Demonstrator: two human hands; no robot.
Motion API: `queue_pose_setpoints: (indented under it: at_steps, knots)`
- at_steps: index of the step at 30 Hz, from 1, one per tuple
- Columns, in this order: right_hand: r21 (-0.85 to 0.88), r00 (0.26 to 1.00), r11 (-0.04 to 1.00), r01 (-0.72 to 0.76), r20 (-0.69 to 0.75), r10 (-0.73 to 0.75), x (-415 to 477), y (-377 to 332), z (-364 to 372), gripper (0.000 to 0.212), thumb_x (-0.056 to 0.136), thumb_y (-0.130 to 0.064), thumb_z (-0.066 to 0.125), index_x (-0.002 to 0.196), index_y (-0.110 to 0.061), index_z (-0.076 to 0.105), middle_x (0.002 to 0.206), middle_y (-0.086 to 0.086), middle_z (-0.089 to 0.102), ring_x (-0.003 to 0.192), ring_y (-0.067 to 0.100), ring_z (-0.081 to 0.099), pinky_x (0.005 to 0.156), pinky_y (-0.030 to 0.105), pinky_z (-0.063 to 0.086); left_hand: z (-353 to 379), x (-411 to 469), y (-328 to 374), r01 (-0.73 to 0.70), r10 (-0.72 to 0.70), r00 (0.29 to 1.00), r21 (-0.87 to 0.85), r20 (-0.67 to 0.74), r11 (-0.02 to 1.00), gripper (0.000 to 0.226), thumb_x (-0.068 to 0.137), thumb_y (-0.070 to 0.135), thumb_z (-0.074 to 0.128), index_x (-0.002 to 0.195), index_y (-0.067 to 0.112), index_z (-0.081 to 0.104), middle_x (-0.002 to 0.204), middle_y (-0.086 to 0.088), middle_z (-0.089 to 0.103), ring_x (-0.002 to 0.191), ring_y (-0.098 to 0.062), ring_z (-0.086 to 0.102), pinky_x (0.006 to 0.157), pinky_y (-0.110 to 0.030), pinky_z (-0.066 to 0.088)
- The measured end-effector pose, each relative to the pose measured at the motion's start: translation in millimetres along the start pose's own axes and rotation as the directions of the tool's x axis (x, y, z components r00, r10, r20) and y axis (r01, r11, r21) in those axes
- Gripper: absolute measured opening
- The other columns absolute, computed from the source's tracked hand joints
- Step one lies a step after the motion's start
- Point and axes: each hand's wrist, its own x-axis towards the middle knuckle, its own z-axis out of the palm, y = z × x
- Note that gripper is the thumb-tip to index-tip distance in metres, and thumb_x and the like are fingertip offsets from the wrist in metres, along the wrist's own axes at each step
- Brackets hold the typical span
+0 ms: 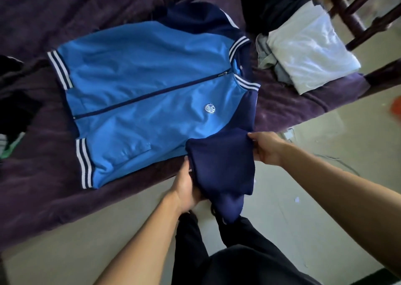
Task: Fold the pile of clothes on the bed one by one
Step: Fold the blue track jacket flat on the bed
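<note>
A blue zip-up jacket [138,94] with navy sleeves and white-striped cuffs is being kept flat, front up, on the purple-covered bed [43,193]. It is lying across the centre of the frame, its collar toward the right. Its near navy sleeve [221,167] is being held up at lower centre, past the bed's edge and partly over the floor [303,198]. The sleeve's left edge is being gripped by the left hand [186,185], whose grip is closed round the cloth. Its upper right corner is being pinched by the right hand [268,148], that grip likewise being closed on the fabric. In the upper right, a folded white garment [308,50] is lying over grey clothes [269,61]. Dark clothes [15,111] are lying at the left edge.
</note>
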Motion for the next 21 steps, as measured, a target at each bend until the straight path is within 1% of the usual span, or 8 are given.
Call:
queue_pose_setpoints:
  at_steps: [3, 5, 7, 9, 11, 14, 18, 21]
  knots:
    - [-0.023, 0.998, 0.998, 0.06, -0.028, -0.06, 6.0, -40.9, 16.1, 0.021, 0.099, -0.006, 0.041, 0.085, -0.009, 0.057, 0.073, 0.004, 0.057, 0.058, 0.018, 0.056, 0.041, 0.026, 0.049, 10.3, -6.9, 59.5, -0.042, 0.041, 0.999, 0.03, 0.009, 0.999, 0.075, 0.091, 0.07, 0.02, 0.107, 0.016, 0.069, 0.105, -0.012, 0.072, 0.087, -0.026, 0.07, 0.075, -0.038, 0.052]
    - [0.009, 0.993, 0.994, 0.113, 0.023, -0.113, 12.0, -68.2, 25.3, 0.025, 0.1, -0.009, 0.034, 0.083, -0.014, 0.051, 0.078, 0.005, 0.055, 0.066, 0.02, 0.054, 0.056, 0.028, 0.051, 22.8, -5.1, 104.8, -0.182, 0.18, 0.983, -0.132, -0.029, 0.974, 0.067, 0.095, 0.059, 0.026, 0.113, 0.004, 0.06, 0.099, -0.016, 0.07, 0.08, -0.025, 0.07, 0.076, -0.035, 0.053]
    - [0.019, 0.987, 0.988, 0.151, 0.06, -0.152, 15.8, -82.4, 28.7, 0.023, 0.101, -0.014, 0.032, 0.085, -0.016, 0.047, 0.09, 0.007, 0.057, 0.08, 0.024, 0.056, 0.075, 0.033, 0.049, 29.1, 0.9, 138.4, -0.372, 0.329, 0.924, -0.26, -0.194, 0.891, 0.059, 0.098, 0.048, 0.035, 0.137, 0.005, 0.039, 0.127, -0.018, 0.057, 0.1, -0.027, 0.065, 0.092, -0.037, 0.048]
    - [-0.058, 0.981, 0.979, 0.194, 0.036, -0.192, 19.2, -78.3, 24.6, 0.021, 0.099, -0.016, 0.036, 0.082, -0.02, 0.046, 0.084, 0.003, 0.055, 0.075, 0.021, 0.055, 0.073, 0.03, 0.046, 19.1, 9.9, 154.4, -0.464, 0.383, 0.852, -0.175, -0.357, 0.869, 0.063, 0.098, 0.043, 0.039, 0.149, 0.012, 0.021, 0.146, -0.017, 0.039, 0.129, -0.03, 0.046, 0.106, -0.043, 0.036]
    - [-0.11, 0.982, 0.977, 0.182, -0.029, -0.186, 22.7, -57.0, 19.3, 0.021, 0.096, -0.016, 0.045, 0.076, -0.022, 0.047, 0.071, 0.0, 0.056, 0.06, 0.016, 0.055, 0.064, 0.025, 0.043, -2.8, 17.0, 149.7, -0.401, 0.394, 0.792, 0.089, -0.467, 0.912, 0.054, 0.098, 0.041, 0.041, 0.145, 0.016, 0.03, 0.141, -0.014, 0.043, 0.13, -0.029, 0.042, 0.106, -0.043, 0.034]
    - [-0.311, 0.985, 0.941, 0.135, -0.064, -0.163, 32.5, -5.9, 21.5, 0.013, 0.087, -0.02, 0.066, 0.076, -0.018, 0.059, 0.071, 0.003, 0.061, 0.063, 0.017, 0.057, 0.058, 0.026, 0.046, -42.7, 27.5, 117.9, -0.167, 0.441, 0.68, 0.462, -0.586, 0.871, 0.02, 0.095, 0.032, 0.051, 0.106, 0.017, 0.057, 0.101, -0.012, 0.057, 0.091, -0.027, 0.057, 0.078, -0.037, 0.045]
    - [-0.454, 0.992, 0.882, 0.127, 0.057, -0.114, 41.8, 47.9, 55.5, 0.027, 0.081, -0.036, 0.074, 0.09, -0.011, 0.066, 0.076, 0.0, 0.063, 0.069, 0.017, 0.058, 0.057, 0.026, 0.044, -95.5, 36.5, 63.0, 0.239, 0.579, 0.635, 0.842, -0.512, 0.483, 0.034, 0.083, 0.028, 0.067, 0.112, 0.01, 0.065, 0.114, -0.016, 0.065, 0.107, -0.031, 0.06, 0.086, -0.035, 0.046]
    - [-0.491, 0.992, 0.863, 0.117, 0.104, -0.076, 44.0, 57.5, 83.8, 0.02, 0.086, -0.027, 0.069, 0.079, -0.012, 0.061, 0.069, 0.003, 0.064, 0.055, 0.014, 0.058, 0.049, 0.02, 0.038, -112.0, 31.5, 39.2, 0.216, 0.648, 0.624, 0.893, -0.437, 0.395, 0.027, 0.086, 0.039, 0.062, 0.102, 0.019, 0.069, 0.106, -0.007, 0.068, 0.101, -0.026, 0.061, 0.075, -0.026, 0.039]
